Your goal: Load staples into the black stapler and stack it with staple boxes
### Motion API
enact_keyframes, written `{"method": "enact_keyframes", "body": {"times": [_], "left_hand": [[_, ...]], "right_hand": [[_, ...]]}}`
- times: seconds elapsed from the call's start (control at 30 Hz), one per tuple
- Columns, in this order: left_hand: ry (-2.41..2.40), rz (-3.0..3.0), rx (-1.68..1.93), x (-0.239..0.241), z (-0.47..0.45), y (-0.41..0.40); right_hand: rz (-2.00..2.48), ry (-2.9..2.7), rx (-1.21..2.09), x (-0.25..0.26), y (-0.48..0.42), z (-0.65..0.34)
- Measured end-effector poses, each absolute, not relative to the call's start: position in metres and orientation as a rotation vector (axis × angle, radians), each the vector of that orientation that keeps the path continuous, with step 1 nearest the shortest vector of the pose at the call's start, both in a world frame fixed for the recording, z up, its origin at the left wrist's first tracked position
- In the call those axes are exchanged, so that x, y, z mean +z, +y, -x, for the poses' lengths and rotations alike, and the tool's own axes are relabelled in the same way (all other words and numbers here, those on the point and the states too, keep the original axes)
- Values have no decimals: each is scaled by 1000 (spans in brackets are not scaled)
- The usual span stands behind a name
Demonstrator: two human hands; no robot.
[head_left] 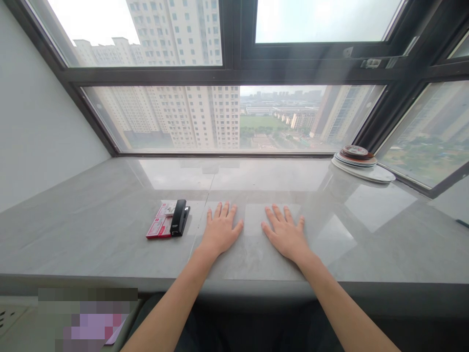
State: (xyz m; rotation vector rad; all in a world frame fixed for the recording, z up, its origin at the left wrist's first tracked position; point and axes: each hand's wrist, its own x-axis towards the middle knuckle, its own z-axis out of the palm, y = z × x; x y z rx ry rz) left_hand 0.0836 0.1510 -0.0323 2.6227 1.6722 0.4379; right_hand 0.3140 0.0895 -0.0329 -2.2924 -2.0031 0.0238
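My left hand (220, 229) lies flat, palm down, on the grey stone windowsill (91, 230), fingers stretched out and holding nothing. My right hand (286, 234) rests the same way a short gap to its right, also flat and empty. Just left of my left hand lies a black stapler (179, 217), and against the stapler's left side sit red and white small boxes (160, 222). Neither hand touches the stapler or the boxes.
A stack of round plates or coasters (361, 164) sits at the sill's far right corner. Dark-framed windows (234, 76) close off the back and right; a white wall (36, 122) bounds the left. The sill's front edge runs just below my wrists.
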Motion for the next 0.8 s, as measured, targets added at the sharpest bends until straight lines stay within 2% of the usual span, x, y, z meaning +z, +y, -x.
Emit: {"method": "enact_keyframes", "body": {"times": [0.57,0.7,0.8], "left_hand": [[1660,-2642,445,-35,-83,152],[1654,-2651,397,-31,-83,147],[1616,-2690,409,-30,-78,132]], "right_hand": [[2248,-1980,14,-35,88,-317],[2271,-1868,229,-20,96,-307],[2071,-1798,479,6,110,-262]]}}
